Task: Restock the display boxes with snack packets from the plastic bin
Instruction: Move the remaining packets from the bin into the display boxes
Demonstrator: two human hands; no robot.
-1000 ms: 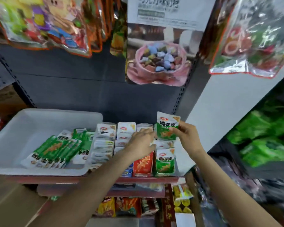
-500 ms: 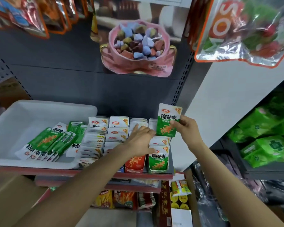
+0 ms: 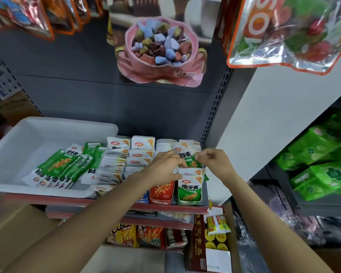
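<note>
Both hands meet over the rightmost display box on the shelf. Its fingers curled, the right hand (image 3: 215,164) pinches the upper right edge of a green snack packet (image 3: 192,161) and holds it tilted over the row of packets standing in the green display box (image 3: 189,191). Across from it, the left hand (image 3: 163,170) lies on the packets just left of that one, its fingers stretched out flat and pressing against the tops of the standing packets, with the fingertips touching the held packet's lower left edge.

Directly below the left hand stands a red display box (image 3: 161,193) with its front facing the person. Farther left of the hands run two more rows of white-topped packets (image 3: 126,158), packed upright. Beyond those, well to the left of the left forearm, sits the white plastic bin (image 3: 28,134), and in it lies a fanned pile of green packets (image 3: 61,168) toward its near right corner.

Above the hands hangs a pink pouch (image 3: 161,54) printed with coloured candy pieces. To the right of the right arm, green bags (image 3: 323,164) fill another shelf. Below the forearms, a lower shelf holds yellow and orange snack bags (image 3: 138,235).
</note>
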